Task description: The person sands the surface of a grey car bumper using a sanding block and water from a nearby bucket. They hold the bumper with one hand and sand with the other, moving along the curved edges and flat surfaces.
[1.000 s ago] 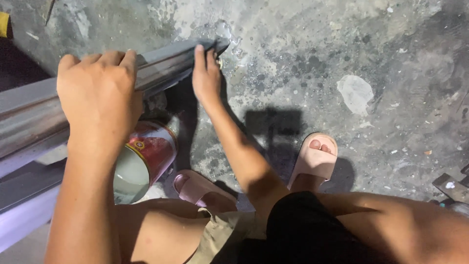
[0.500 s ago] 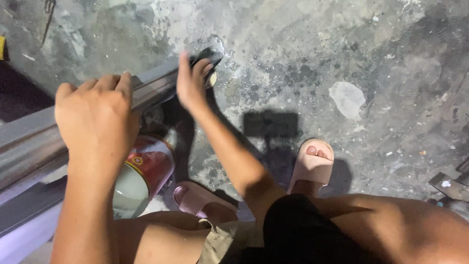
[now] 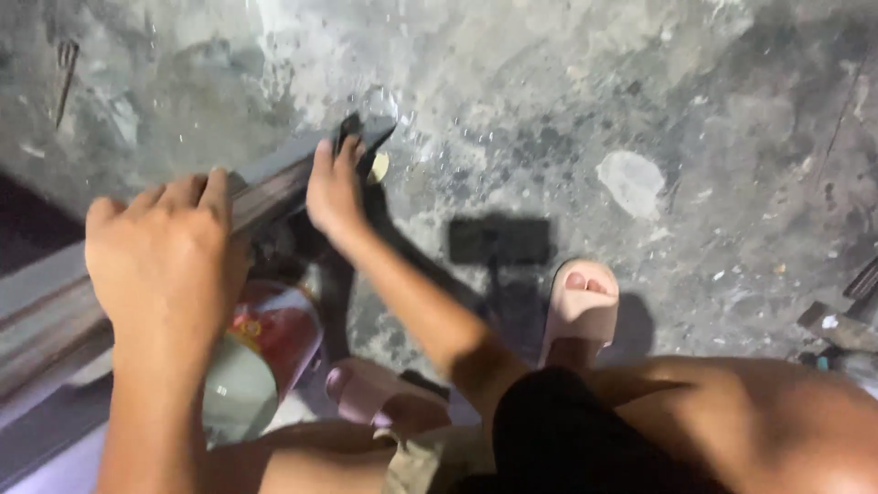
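Rough concrete floor (image 3: 640, 110) carries a long metal bar (image 3: 274, 183). Left hand (image 3: 165, 265) lies clenched over the bar; right hand (image 3: 337, 187) grasps its far end, above a red can (image 3: 270, 348).

A rough grey concrete floor (image 3: 567, 82) is filling most of the frame. A pale patch (image 3: 631, 180) is showing right of centre. A long metal bar (image 3: 55, 302) is running from lower left toward upper centre. A red can (image 3: 265, 352) is lying under it at lower left. Two pink slippers (image 3: 581, 306) are standing at lower centre. Scrap metal (image 3: 846, 320) is lying at the right edge.
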